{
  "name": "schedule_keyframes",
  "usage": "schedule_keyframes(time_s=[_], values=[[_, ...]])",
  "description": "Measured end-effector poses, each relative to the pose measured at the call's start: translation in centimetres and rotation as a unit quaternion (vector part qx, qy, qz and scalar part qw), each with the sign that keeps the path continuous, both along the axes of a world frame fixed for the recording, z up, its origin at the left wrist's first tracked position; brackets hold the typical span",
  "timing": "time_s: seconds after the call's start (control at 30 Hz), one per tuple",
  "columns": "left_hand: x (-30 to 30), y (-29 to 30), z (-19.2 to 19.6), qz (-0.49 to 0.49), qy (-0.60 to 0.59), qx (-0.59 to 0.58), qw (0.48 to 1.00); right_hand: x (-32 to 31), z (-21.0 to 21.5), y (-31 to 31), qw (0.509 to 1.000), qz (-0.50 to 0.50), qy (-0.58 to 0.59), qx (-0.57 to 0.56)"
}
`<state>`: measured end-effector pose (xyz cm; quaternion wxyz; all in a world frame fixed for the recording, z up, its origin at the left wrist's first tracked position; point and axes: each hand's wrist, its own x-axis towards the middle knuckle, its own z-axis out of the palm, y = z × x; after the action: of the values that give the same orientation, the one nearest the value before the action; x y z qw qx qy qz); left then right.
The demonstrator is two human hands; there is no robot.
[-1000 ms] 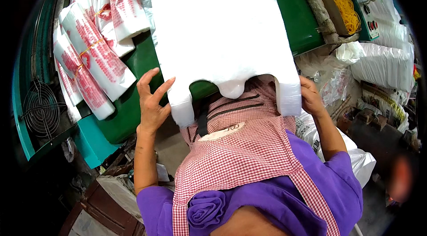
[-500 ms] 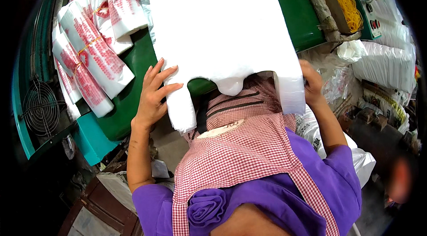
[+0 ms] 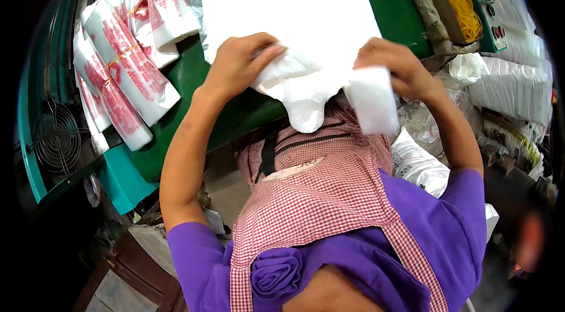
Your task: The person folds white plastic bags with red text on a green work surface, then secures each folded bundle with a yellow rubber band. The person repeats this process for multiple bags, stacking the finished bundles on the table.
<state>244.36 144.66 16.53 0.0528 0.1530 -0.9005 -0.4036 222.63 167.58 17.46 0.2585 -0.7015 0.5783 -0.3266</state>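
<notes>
A thick stack of white plastic vest bags point(image 3: 294, 12) lies on the green tabletop, its cut handle end toward me and a rounded tab hanging over the front edge. My left hand point(image 3: 242, 67) is closed on the left handle part, which is folded inward over the stack; thumb and forefinger pinch near the fold. At the other side my right hand point(image 3: 400, 70), a little blurred, grips the right handle strap, whose lower end sticks out below the fingers.
Rolled bundles of red-printed white bags point(image 3: 126, 62), tied with yellow bands, lie at the left. A box of yellow rubber bands point(image 3: 453, 6) stands at the right beside a green control box point(image 3: 493, 23). A round wire guard point(image 3: 57, 138) is at the far left.
Both hands have moved up and inward from the stack's sides. The left handle part is now folded over onto the stack, and the right strap has bent inward with my right hand.
</notes>
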Motion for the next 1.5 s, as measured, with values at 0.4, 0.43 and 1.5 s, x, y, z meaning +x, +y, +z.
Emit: schedule_keyframes(time_s=[0.4, 0.43, 1.5], values=[[5.5, 3.5, -2.1, -0.189, 0.074, -0.285, 0.937, 4.4, -1.1, -7.4, 0.951, -0.124, 0.205, 0.196], [5.4, 4.8, -1.7, -0.174, 0.029, -0.252, 0.952, 4.4, -1.5, -7.4, 0.958, -0.134, 0.208, 0.143], [2.6, 3.1, -4.0, -0.094, 0.173, -0.307, 0.931, 3.7, -2.2, -7.1, 0.878, -0.132, -0.405, 0.218]])
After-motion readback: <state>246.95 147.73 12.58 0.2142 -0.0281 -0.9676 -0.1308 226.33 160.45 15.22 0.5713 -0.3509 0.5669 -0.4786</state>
